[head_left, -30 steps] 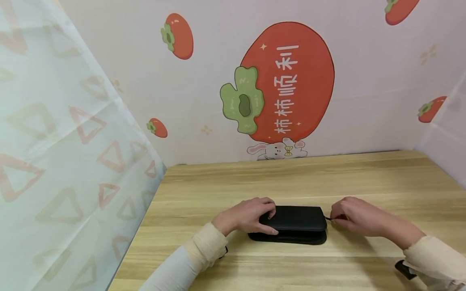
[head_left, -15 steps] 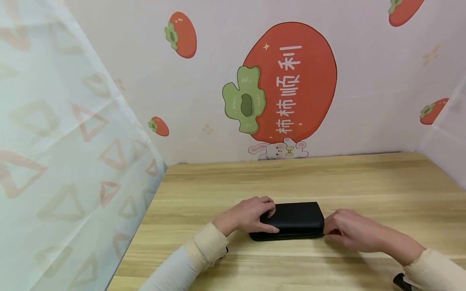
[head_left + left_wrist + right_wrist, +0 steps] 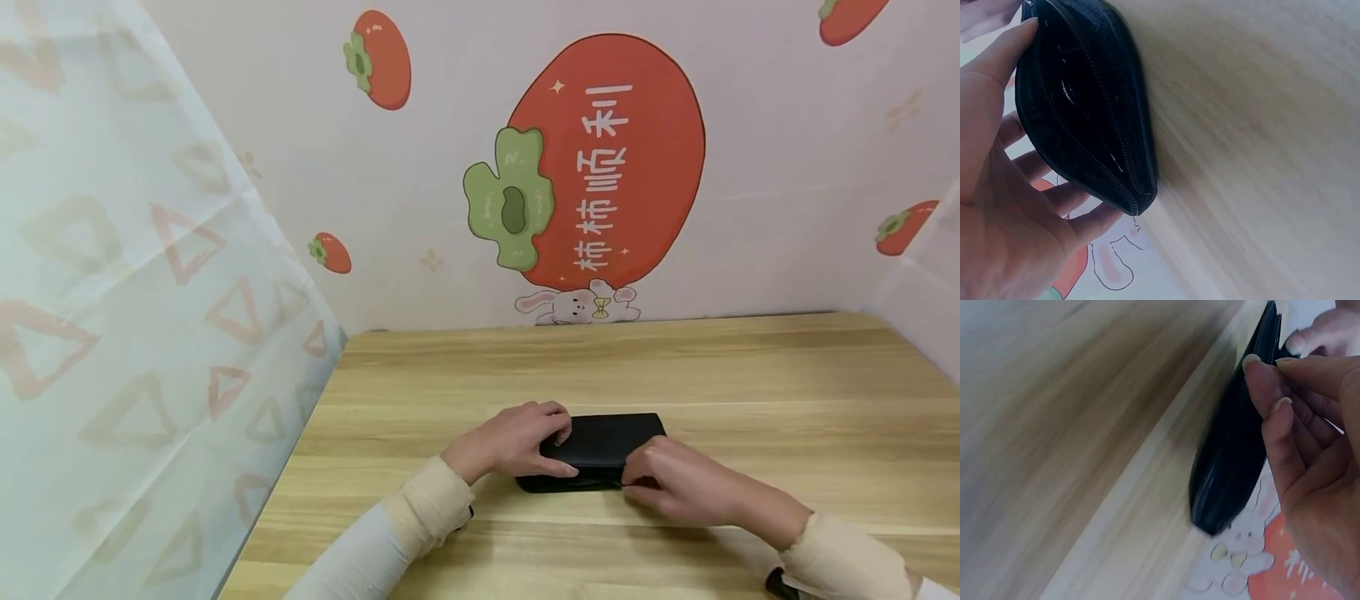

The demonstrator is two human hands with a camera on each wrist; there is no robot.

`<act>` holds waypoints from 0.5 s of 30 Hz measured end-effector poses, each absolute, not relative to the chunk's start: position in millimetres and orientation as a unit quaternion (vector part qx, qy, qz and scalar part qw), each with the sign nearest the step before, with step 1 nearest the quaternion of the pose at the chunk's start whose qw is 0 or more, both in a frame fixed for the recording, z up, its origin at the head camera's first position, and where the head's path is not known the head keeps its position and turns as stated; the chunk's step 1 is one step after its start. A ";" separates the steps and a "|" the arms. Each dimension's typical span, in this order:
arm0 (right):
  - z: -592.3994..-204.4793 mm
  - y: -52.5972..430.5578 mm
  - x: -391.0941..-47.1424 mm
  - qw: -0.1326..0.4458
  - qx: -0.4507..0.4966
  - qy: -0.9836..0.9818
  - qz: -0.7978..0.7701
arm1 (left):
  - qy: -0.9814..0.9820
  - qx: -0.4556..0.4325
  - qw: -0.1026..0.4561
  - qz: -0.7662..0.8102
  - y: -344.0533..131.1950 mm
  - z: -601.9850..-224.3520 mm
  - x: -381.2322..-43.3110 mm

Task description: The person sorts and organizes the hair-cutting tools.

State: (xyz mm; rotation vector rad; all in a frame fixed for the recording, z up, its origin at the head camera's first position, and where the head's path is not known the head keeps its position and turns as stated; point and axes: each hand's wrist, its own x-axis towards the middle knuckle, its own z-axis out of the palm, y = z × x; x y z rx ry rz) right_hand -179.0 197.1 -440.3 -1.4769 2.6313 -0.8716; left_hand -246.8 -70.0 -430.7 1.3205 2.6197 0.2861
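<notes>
A black zippered wallet (image 3: 617, 435) lies flat on the wooden table in the head view. My left hand (image 3: 517, 442) grips its left end, fingers over the top and thumb at the front edge. Along that front edge my right hand (image 3: 693, 485) pinches the zipper pull, which its fingertips hide. In the left wrist view the mouth of the wallet (image 3: 1085, 119) gapes at the left end, rows of zipper teeth (image 3: 1099, 81) parted and dark inside. The right wrist view has thumb and finger together against the wallet's side (image 3: 1229, 450), its near end closed up.
The wooden tabletop (image 3: 420, 375) extends around the wallet. Behind it stands a pale backdrop (image 3: 435, 167) printed with persimmons and a rabbit. A white cloth (image 3: 187, 333) with triangle prints hangs along the left edge.
My right hand has moved from beyond the wallet's right end, round the corner and left along the front edge, the zipper pull in its fingers. The left hand keeps its hold.
</notes>
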 end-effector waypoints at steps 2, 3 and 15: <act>-439.5 190.2 -180.4 0.001 -0.473 0.838 -0.274 | 0.884 0.448 0.094 0.095 -68.6 -430.6 -246.9; -438.8 187.4 -180.9 0.003 -0.474 0.837 -0.273 | 0.884 0.448 0.093 0.094 -68.2 -430.5 -246.9; -436.7 187.2 -176.3 0.030 -0.410 0.867 -0.281 | 0.869 0.491 0.041 0.037 -57.7 -421.0 -230.1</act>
